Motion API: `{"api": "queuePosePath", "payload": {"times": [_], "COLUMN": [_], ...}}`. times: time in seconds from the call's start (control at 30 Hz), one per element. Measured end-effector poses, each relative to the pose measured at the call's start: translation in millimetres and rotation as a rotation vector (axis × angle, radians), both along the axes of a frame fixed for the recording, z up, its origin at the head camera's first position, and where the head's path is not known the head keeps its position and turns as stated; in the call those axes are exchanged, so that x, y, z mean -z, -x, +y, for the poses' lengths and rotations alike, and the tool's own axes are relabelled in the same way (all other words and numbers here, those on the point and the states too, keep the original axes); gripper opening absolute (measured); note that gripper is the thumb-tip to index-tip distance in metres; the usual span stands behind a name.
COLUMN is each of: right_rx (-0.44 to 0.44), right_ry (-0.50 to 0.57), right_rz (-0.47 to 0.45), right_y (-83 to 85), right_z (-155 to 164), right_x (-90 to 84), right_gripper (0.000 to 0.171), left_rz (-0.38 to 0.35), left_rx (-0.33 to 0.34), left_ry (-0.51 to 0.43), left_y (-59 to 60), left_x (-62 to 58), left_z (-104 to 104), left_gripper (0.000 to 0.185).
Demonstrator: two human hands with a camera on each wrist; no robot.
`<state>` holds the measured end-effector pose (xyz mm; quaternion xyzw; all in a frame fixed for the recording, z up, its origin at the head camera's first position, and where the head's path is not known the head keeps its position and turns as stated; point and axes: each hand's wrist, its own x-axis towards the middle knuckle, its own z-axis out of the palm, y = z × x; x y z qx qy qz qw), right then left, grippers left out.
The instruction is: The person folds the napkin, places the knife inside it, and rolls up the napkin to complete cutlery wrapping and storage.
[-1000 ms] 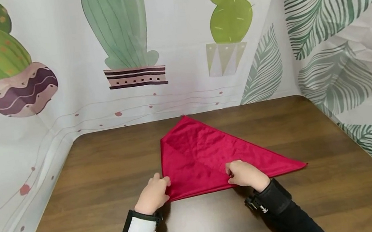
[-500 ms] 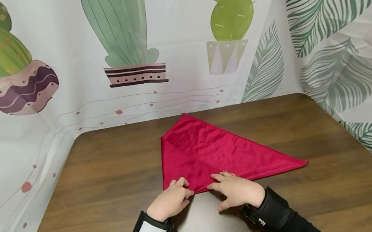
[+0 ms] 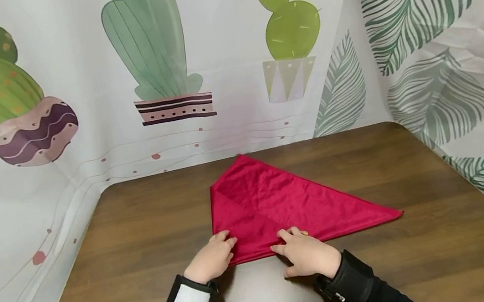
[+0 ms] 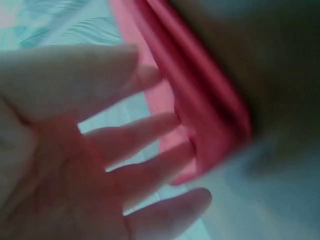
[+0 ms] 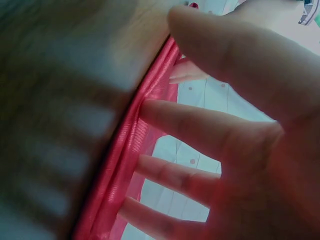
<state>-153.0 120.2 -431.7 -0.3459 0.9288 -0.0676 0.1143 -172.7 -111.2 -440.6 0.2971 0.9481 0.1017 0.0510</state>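
Observation:
A red cloth lies folded into a triangle on the brown wooden table, its long point reaching right. My left hand rests with straight fingers on the cloth's near left corner. My right hand lies flat beside it, fingers spread on the near edge of the cloth. The left wrist view shows spread fingers touching the red cloth. In the right wrist view, straight fingers press the folded red edge.
A printed curtain with cacti hangs behind the table, and a leaf-patterned curtain closes the right side. The table's back edge meets the curtain just beyond the cloth's far tip. Both forearms wear dark sleeves and wrist straps.
Both hands have slid along the cloth's near edge toward each other; the right moved left from the middle of the edge. The fingers now lie flatter on the cloth.

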Motion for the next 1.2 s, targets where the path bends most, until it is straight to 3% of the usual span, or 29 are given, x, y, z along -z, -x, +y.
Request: {"api": "queuePosePath", "payload": {"times": [0.27,0.43,0.57,0.77,0.93,1.03,1.1,1.2], "right_rx": [0.010,0.001,0.011,0.000,-0.016,-0.012,-0.007,-0.006], "right_ry": [-0.010,-0.016,-0.001,-0.002,-0.002,-0.008,-0.017,-0.026], "right_rz": [0.007,0.004,-0.011,-0.016,0.022,0.035,0.036,0.026], "right_y": [-0.7,-1.8,-4.0,-5.7,-1.9,0.2,0.9,0.6], "right_z": [4,4,3,1,-2,-1,-1,1], "right_x": [1.9,4.2,4.5,6.8,6.2,5.0,4.6,5.2], "right_gripper": [0.051,0.051,0.051,0.051,0.051,0.051,0.051,0.051], "left_rz": [-0.148,-0.189,-0.195,-0.185,-0.191,-0.188,-0.174,-0.121], "left_rx": [-0.137,-0.204,-0.218,-0.184,-0.201,-0.205,-0.210,-0.205], "left_ry": [0.187,0.272,0.301,0.295,0.292,0.291,0.290,0.280], "left_y": [43.8,70.3,91.0,113.1,123.6,123.9,119.0,100.7], "left_x": [-4.9,-5.3,-6.1,-5.9,-9.7,-11.0,-10.4,-7.5], "left_z": [-3,-3,-3,-7,-11,-10,-6,2], "left_gripper": [0.049,0.064,0.062,0.067,0.070,0.071,0.067,0.046]}}
